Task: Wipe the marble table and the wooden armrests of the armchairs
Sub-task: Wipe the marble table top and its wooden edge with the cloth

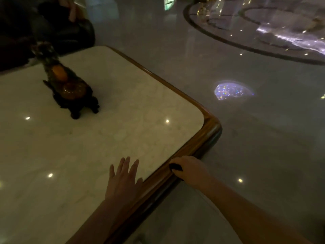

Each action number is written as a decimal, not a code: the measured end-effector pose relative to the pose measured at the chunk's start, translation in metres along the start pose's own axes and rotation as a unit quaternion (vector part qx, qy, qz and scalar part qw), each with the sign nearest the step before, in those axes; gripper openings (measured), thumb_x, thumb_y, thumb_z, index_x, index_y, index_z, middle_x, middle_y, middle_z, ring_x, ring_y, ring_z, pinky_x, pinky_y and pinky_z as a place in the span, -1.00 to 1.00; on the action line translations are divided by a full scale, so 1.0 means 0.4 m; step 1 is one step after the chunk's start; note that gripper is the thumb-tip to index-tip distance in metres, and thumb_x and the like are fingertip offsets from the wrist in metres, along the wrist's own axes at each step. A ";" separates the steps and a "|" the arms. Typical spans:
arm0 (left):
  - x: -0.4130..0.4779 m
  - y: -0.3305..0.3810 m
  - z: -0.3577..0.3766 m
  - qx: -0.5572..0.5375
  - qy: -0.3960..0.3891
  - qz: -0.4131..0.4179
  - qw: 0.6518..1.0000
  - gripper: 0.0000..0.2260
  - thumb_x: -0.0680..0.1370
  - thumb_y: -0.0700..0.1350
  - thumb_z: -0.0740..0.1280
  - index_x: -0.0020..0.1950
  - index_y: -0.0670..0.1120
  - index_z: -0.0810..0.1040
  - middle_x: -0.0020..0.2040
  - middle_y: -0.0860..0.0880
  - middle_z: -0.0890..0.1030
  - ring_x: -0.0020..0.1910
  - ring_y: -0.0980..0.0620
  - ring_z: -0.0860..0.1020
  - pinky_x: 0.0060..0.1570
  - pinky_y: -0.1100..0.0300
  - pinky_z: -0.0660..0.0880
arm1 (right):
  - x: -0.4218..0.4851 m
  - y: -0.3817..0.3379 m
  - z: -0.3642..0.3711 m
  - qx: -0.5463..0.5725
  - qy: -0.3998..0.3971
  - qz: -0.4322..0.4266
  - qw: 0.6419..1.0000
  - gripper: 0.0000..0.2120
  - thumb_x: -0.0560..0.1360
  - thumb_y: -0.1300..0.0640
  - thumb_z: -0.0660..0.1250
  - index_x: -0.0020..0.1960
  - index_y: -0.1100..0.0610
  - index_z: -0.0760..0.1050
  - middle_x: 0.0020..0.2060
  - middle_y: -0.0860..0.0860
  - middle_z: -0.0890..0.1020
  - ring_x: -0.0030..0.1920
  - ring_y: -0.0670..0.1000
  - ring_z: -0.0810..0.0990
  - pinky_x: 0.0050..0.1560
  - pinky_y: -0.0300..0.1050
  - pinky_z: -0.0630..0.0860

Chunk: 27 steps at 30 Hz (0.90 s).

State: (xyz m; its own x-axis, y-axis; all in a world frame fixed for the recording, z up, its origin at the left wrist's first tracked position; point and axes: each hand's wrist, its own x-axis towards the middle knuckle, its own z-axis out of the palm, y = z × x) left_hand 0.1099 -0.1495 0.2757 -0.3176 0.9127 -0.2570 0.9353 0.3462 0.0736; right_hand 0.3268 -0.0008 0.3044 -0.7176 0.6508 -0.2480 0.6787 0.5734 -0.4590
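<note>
Dim light, whole scene soft and blurred. Far left, upper corner: dark armchair (70, 32), upholstery only visible, armrests not made out. Just in front of it, on the marble table (88, 138), a dark carved ornament (70, 90) with amber-coloured parts stands on small feet, well apart from both hands. Marble top pale, glossy, showing several small bright light spots. Left hand (123, 178) lies flat on the marble near the table's near right edge, fingers spread wide, holding nothing. Just beside it runs the wooden rim (198, 147), rounded at the corner. Right hand (188, 168) is curled on that rim, closed around a small dark object (175, 167); too dark to tell what it is. Further right, polished floor (263, 129) with a sparkling light patch (232, 90).
</note>
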 end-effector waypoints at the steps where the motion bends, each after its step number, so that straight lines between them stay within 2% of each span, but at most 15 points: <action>1: 0.017 -0.019 0.020 -0.003 -0.006 -0.009 1.000 -0.39 0.62 0.23 -0.02 0.60 0.08 -0.13 0.63 -0.07 -0.12 0.59 -0.08 -0.18 0.52 -0.20 -0.16 | 0.039 0.000 0.015 -0.002 -0.006 -0.009 1.000 -0.73 0.57 -0.08 0.30 0.26 -0.13 0.52 0.04 0.02 0.61 0.07 0.07 0.58 0.03 0.03 0.56; 7: 0.146 -0.134 0.192 -0.029 -0.034 -0.054 0.998 -0.38 0.62 0.25 -0.03 0.60 0.08 -0.14 0.63 -0.07 -0.11 0.59 -0.09 -0.18 0.52 -0.19 -0.17 | 0.262 0.019 0.181 -0.034 -0.032 -0.017 0.999 -0.65 0.58 -0.03 0.30 0.36 -0.13 0.42 0.11 0.03 0.54 0.15 0.11 0.48 0.08 0.05 0.52; 12: 0.271 -0.220 0.353 -0.023 -0.042 -0.070 0.996 -0.37 0.60 0.28 -0.06 0.59 0.10 -0.18 0.63 -0.07 -0.14 0.59 -0.12 -0.21 0.50 -0.22 -0.17 | 0.435 0.041 0.344 -0.055 -0.046 -0.029 0.997 -0.67 0.58 0.01 0.29 0.33 -0.12 0.41 0.10 0.02 0.52 0.12 0.12 0.46 0.01 0.01 0.51; 15: 0.340 -0.270 0.442 -0.026 -0.037 -0.087 0.995 -0.36 0.59 0.30 -0.08 0.60 0.10 -0.18 0.63 -0.10 -0.14 0.58 -0.16 -0.21 0.50 -0.27 -0.13 | 0.547 0.050 0.421 -0.088 -0.027 -0.039 0.995 -0.65 0.57 -0.01 0.28 0.35 -0.13 0.39 0.14 0.00 0.50 0.11 0.11 0.44 -0.03 -0.01 0.50; 20: 0.409 -0.327 0.574 -0.021 -0.054 -0.124 0.991 -0.29 0.48 0.39 -0.33 0.58 0.13 -0.25 0.62 -0.12 -0.21 0.56 -0.23 -0.27 0.42 -0.41 -0.08 | 0.688 0.059 0.514 -0.138 -0.003 -0.036 0.990 -0.65 0.57 0.01 0.27 0.35 -0.09 0.37 0.19 0.02 0.49 0.11 0.13 0.41 -0.01 0.04 0.51; 27: 0.473 -0.354 0.657 -0.056 -0.070 -0.134 0.987 -0.29 0.48 0.47 -0.17 0.53 0.24 -0.35 0.60 -0.11 -0.30 0.53 -0.29 -0.33 0.36 -0.50 -0.12 | 0.775 0.064 0.592 -0.151 0.019 -0.043 0.987 -0.59 0.54 0.01 0.32 0.38 -0.06 0.37 0.36 0.04 0.37 0.26 0.19 0.31 0.18 0.09 0.42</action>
State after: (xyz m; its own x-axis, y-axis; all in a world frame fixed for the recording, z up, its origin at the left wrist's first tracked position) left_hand -0.0415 -0.0830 -0.0367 -0.5201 0.7484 -0.4115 0.7946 0.6007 0.0883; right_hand 0.0847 0.0980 0.0137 -0.7716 0.6089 -0.1839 0.6359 0.7454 -0.1998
